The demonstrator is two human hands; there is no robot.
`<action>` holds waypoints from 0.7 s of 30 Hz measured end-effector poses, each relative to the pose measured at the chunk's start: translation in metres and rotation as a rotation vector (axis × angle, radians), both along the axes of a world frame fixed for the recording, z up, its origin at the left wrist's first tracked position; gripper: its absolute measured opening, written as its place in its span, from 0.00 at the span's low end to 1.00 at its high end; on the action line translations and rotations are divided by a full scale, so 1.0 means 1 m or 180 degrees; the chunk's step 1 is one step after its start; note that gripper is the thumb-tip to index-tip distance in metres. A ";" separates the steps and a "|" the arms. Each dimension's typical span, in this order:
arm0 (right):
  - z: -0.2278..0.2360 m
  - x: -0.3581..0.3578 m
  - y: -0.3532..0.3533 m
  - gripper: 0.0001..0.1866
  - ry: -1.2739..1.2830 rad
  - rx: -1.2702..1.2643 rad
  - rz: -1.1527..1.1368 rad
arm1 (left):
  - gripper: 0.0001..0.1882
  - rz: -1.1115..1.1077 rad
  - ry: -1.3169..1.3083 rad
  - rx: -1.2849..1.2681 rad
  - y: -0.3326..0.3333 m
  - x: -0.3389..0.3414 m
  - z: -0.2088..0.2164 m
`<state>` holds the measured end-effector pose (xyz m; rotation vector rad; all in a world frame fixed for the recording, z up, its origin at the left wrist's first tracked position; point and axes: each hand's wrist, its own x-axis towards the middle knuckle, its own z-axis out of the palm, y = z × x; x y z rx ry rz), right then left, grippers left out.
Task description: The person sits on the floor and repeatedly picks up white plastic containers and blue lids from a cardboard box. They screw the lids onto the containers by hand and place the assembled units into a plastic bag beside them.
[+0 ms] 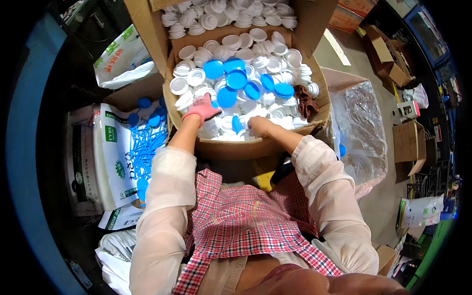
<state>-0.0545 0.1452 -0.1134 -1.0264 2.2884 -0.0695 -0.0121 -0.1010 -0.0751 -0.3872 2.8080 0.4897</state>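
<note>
My left hand (202, 108), in a pink glove, rests over white plastic caps (195, 77) at the left front of a cardboard box (258, 147). Its fingers look apart, close to a small blue lid edge. Several round blue lids (236, 79) lie on top of the white caps. Bare, my right hand (260, 127) reaches in over the box's front edge. Its fingers are curled down among the caps, and what they hold is hidden. Just left of them a blue lid (237, 124) stands on edge.
More white caps (231, 14) fill the far part of the box. A brown crumpled thing (306, 102) lies at its right side. To the left, blue strips (145, 150) fill an open bag. A plastic-lined carton (361, 132) stands right, with shelves (437, 108) beyond.
</note>
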 end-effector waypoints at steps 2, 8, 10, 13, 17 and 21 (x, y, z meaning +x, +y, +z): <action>-0.006 -0.006 0.007 0.14 0.0239 -0.0440 -0.0370 | 0.37 0.0619 0.0092 0.3528 -0.002 0.004 0.049; 0.091 -0.029 0.032 0.08 0.0791 -0.2393 -0.1584 | 0.30 -0.0207 0.0349 0.7963 0.024 0.010 0.088; 0.121 -0.019 0.030 0.08 0.0728 -0.3540 -0.2136 | 0.30 -0.0304 -0.0109 0.8373 0.039 0.009 0.094; 0.135 -0.015 0.042 0.10 -0.1499 -0.4679 -0.1991 | 0.31 -0.0270 -0.0538 0.8714 0.053 -0.001 0.082; 0.146 -0.001 0.038 0.19 -0.2860 -0.4879 -0.1960 | 0.34 -0.0033 -0.0357 0.8326 0.068 0.000 0.088; 0.158 -0.008 0.053 0.37 -0.1778 -0.4605 -0.1688 | 0.30 0.0232 -0.0130 0.8285 0.073 0.003 0.103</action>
